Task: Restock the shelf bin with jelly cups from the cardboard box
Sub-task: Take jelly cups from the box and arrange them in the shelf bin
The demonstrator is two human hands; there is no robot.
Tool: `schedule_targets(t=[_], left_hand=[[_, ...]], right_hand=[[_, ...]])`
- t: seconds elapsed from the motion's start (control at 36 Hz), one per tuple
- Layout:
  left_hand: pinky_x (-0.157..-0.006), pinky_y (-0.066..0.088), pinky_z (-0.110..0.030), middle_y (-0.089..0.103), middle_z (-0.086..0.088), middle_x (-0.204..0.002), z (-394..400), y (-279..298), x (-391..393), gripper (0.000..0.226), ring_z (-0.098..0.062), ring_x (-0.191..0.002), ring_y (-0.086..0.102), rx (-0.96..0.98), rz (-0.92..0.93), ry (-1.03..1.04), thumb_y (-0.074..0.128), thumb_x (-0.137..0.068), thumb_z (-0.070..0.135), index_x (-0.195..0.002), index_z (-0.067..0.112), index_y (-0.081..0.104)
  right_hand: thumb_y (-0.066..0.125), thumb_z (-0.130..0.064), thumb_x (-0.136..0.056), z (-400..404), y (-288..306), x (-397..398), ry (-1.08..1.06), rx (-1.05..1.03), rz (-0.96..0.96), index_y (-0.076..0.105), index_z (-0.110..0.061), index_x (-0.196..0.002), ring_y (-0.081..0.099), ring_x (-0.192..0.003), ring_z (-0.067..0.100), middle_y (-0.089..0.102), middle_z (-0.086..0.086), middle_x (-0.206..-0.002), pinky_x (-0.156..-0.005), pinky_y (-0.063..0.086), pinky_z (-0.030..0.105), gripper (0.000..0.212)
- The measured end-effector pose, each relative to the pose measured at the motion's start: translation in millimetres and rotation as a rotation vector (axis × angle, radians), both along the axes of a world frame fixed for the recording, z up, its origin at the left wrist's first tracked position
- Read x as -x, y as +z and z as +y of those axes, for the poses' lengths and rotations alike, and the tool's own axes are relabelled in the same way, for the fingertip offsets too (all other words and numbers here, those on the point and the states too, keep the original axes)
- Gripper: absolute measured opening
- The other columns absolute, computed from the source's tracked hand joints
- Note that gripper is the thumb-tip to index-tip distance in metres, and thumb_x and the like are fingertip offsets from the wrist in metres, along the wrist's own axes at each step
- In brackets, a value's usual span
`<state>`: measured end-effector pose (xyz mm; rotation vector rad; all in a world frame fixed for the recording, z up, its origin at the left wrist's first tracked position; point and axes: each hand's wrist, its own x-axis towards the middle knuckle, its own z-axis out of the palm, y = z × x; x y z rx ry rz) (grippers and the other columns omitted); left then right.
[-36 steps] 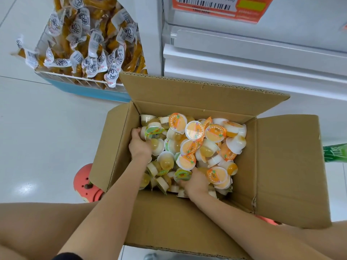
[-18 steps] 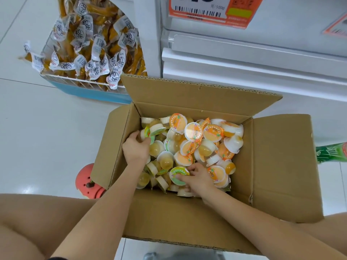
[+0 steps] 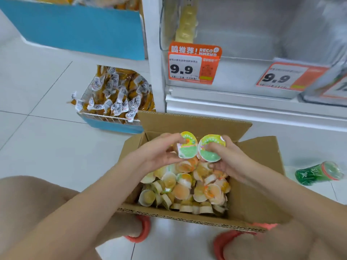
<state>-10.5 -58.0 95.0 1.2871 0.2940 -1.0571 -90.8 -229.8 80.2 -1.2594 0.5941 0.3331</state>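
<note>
An open cardboard box (image 3: 253,201) stands on the floor between my knees, filled with several small jelly cups (image 3: 183,190) with orange and green lids. My left hand (image 3: 159,152) grips one green-lidded jelly cup (image 3: 187,146) above the box. My right hand (image 3: 223,158) grips a second green-lidded cup (image 3: 210,149) right beside the first. Both lids face me. The clear shelf bin (image 3: 244,34) sits on the white shelf above and behind the box, with a few pale yellow cups (image 3: 185,21) at its left end.
Orange 9.9 price tags (image 3: 193,66) hang on the shelf front. A low blue rack of yellow wrapped snacks (image 3: 116,98) stands at the left of the box. A green bottle (image 3: 317,173) lies on the tiled floor at the right. Red shoes (image 3: 140,231) sit under the box's near edge.
Both hands have come up out of the pile, each with a green-lidded cup, and met above the box. The view has tilted up, so the shelf bin and price tags now show.
</note>
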Motion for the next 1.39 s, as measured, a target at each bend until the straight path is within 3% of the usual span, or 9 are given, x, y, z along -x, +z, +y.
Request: schedule_targets(t=[0.08, 0.22, 0.31, 0.47, 0.81, 1.03, 1.14, 1.28, 1.39], left_hand=[[-0.066, 0.059, -0.026, 0.063, -0.009, -0.089, -7, 28, 8, 0.007, -0.017, -0.078, 0.064, 0.026, -0.071, -0.122, 0.059, -0.09, 0.014, -0.094, 0.01, 0.055], [-0.058, 0.052, -0.018, 0.062, -0.005, -0.097, -8, 42, 18, 0.055, -0.012, -0.075, 0.064, 0.215, -0.124, -0.141, 0.066, -0.072, 0.028, -0.121, 0.014, 0.047], [-0.059, 0.05, -0.016, 0.064, -0.003, -0.094, -16, 50, 21, 0.054, -0.009, -0.075, 0.062, 0.284, -0.167, -0.185, 0.064, -0.07, 0.031, -0.12, 0.01, 0.053], [-0.076, 0.056, -0.023, 0.069, -0.005, -0.098, -24, 62, 18, 0.034, -0.012, -0.086, 0.067, 0.241, -0.286, -0.347, 0.073, -0.074, 0.015, -0.106, 0.012, 0.061], [-0.077, 0.057, -0.027, 0.072, -0.009, -0.098, -13, 68, 11, 0.04, -0.018, -0.088, 0.07, 0.243, -0.229, -0.326, 0.071, -0.067, 0.003, -0.106, 0.008, 0.066], [-0.08, 0.056, -0.027, 0.068, -0.016, -0.11, -4, 77, 9, 0.064, -0.022, -0.096, 0.068, 0.32, -0.139, -0.232, 0.084, -0.057, -0.001, -0.116, 0.001, 0.06], [-0.086, 0.055, -0.032, 0.065, -0.021, -0.116, -3, 98, -1, 0.071, -0.03, -0.103, 0.066, 0.445, -0.08, -0.128, 0.077, -0.055, 0.016, -0.121, 0.003, 0.055], [-0.093, 0.052, -0.034, 0.057, 0.001, -0.127, 4, 106, -25, 0.076, -0.012, -0.105, 0.064, -0.12, -0.647, -0.269, 0.078, -0.065, 0.034, -0.134, 0.025, 0.045], [-0.092, 0.047, -0.029, 0.046, 0.004, -0.134, 4, 95, -43, 0.063, -0.013, -0.111, 0.055, -0.449, -0.909, -0.359, 0.078, -0.075, 0.023, -0.13, 0.027, 0.049]], right_hand=[[0.061, -0.019, -0.086, -4, 25, -4, 0.048, 0.068, -0.156, 0.046, -0.026, -0.107, 0.058, -0.081, 0.019, 0.057, 0.006, -0.102, -0.059, 0.043, 0.027, 0.027], [0.061, -0.023, -0.089, -12, 58, 12, 0.328, 0.339, -0.47, 0.048, -0.034, -0.12, 0.058, -0.091, 0.009, 0.055, 0.0, -0.111, -0.081, 0.051, 0.026, 0.035], [0.069, -0.021, -0.081, -15, 64, 16, 0.42, 0.432, -0.598, 0.049, -0.031, -0.121, 0.059, -0.096, 0.015, 0.053, 0.0, -0.114, -0.083, 0.054, 0.036, 0.046], [0.086, -0.019, -0.063, -27, 76, 4, 0.488, 0.544, -0.622, 0.047, -0.044, -0.123, 0.062, -0.098, 0.014, 0.059, -0.015, -0.11, -0.081, 0.056, 0.041, 0.075], [0.086, -0.022, -0.062, -23, 90, -6, 0.551, 0.537, -0.632, 0.057, -0.039, -0.124, 0.059, -0.113, 0.011, 0.062, -0.012, -0.12, -0.095, 0.049, 0.03, 0.07], [0.079, -0.034, -0.063, -7, 101, -20, 0.481, 0.594, -0.675, 0.065, -0.031, -0.114, 0.062, -0.104, 0.004, 0.067, -0.015, -0.11, -0.086, 0.048, 0.016, 0.053], [0.084, -0.012, -0.062, -8, 120, -36, 0.246, 0.43, -0.695, 0.067, -0.021, -0.105, 0.065, -0.083, -0.001, 0.072, -0.013, -0.093, -0.072, 0.052, 0.014, 0.047], [0.077, -0.016, -0.065, -22, 174, -79, 0.021, 0.539, -0.791, 0.062, -0.015, -0.115, 0.064, -0.082, 0.006, 0.068, 0.003, -0.098, -0.075, 0.056, 0.021, 0.052], [0.084, -0.022, -0.068, -37, 199, -144, 0.153, 0.993, -0.658, 0.06, -0.018, -0.122, 0.057, -0.077, -0.003, 0.06, -0.003, -0.103, -0.062, 0.045, 0.004, 0.059]])
